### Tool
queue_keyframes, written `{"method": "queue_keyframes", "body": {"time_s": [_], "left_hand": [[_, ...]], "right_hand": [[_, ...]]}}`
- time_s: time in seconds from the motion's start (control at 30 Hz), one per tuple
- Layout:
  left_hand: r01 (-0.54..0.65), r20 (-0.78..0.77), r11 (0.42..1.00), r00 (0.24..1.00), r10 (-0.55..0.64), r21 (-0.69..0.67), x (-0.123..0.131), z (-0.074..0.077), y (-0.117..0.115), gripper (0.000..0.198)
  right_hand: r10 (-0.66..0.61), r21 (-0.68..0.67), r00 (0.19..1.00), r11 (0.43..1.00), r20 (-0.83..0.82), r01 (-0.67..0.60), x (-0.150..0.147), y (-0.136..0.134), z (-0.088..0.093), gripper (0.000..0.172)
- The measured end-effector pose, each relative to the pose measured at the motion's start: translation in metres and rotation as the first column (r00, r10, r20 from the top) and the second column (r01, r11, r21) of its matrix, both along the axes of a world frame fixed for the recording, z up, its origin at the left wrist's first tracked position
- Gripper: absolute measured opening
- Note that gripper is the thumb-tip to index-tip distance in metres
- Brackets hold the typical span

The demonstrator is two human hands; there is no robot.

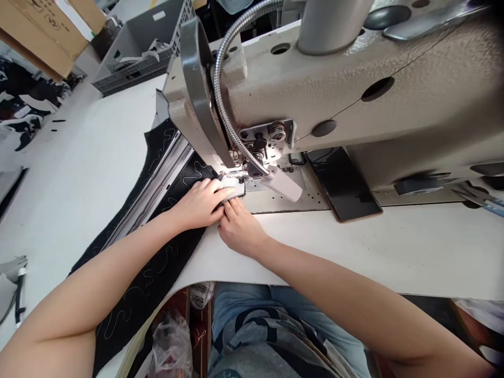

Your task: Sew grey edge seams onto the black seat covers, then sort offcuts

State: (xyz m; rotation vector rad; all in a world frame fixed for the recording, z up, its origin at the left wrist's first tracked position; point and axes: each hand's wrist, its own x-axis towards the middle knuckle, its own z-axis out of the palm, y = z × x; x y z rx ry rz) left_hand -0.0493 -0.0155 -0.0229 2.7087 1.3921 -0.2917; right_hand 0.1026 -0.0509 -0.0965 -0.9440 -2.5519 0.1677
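Observation:
A long black quilted fabric piece (157, 262) with wavy white stitching and a grey strip along it lies across the white table and runs under the needle area of a beige industrial sewing machine (354, 84). My left hand (199, 203) lies on the fabric, its fingers pressing a small light grey piece (235, 189) next to the presser foot (236, 173). My right hand (240, 227) rests on the table edge just right of it, fingers curled and pinching the near edge of the same grey piece.
A flexible metal lamp arm (222, 89) curves down over the needle. A dark phone-like slab (342, 184) lies on the machine bed. Grey plastic crates (134, 58) and cardboard boxes (43, 31) stand at the back left. Fabric scraps lie at the far left.

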Motion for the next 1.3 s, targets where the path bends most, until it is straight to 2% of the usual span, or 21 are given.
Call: {"method": "queue_keyframes", "body": {"time_s": [0.1, 0.17, 0.27, 0.4, 0.7, 0.97, 1.13, 1.23, 1.3], "left_hand": [[-0.006, -0.135, 0.999, 0.991, 0.012, 0.048, -0.003, 0.004, -0.009, 0.067], [-0.023, -0.158, 0.996, 0.987, 0.037, 0.092, -0.001, 0.0, -0.011, 0.063], [-0.048, -0.052, 0.996, 0.997, 0.052, 0.079, 0.002, -0.008, -0.006, 0.05], [0.01, 0.122, 0.999, 0.992, -0.006, -0.032, 0.0, -0.012, 0.004, 0.052], [0.048, 0.207, 0.998, 0.978, -0.04, -0.034, 0.005, -0.022, 0.03, 0.046], [-0.063, 0.247, 0.996, 0.966, 0.076, -0.058, 0.007, -0.021, 0.036, 0.044], [-0.091, 0.314, 0.995, 0.944, 0.098, -0.039, 0.008, -0.032, 0.027, 0.045], [-0.199, 0.4, 0.98, 0.899, 0.177, 0.014, 0.007, -0.041, 0.015, 0.045], [-0.275, 0.446, 0.959, 0.868, 0.22, 0.062, 0.006, -0.046, 0.007, 0.033]], "right_hand": [[-0.008, 0.027, 0.999, 1.0, -0.031, 0.008, 0.001, 0.002, -0.002, 0.035], [-0.012, 0.034, 0.999, 0.999, -0.035, 0.013, 0.001, 0.003, -0.001, 0.036], [-0.015, 0.018, 1.0, 1.0, -0.005, 0.015, 0.001, 0.003, 0.002, 0.039], [0.021, -0.061, 0.998, 0.998, 0.062, -0.017, 0.002, 0.004, 0.009, 0.045], [0.032, -0.179, 0.998, 0.984, 0.062, -0.02, 0.006, 0.007, 0.01, 0.053], [0.025, -0.164, 0.996, 0.986, 0.087, -0.01, 0.007, 0.007, 0.01, 0.054], [0.066, -0.054, 0.997, 0.996, 0.031, -0.064, 0.01, 0.009, 0.01, 0.03], [0.107, 0.003, 0.994, 0.994, -0.012, -0.107, 0.012, 0.009, 0.009, 0.025], [0.124, 0.044, 0.991, 0.992, -0.053, -0.122, 0.014, 0.008, 0.008, 0.025]]}}
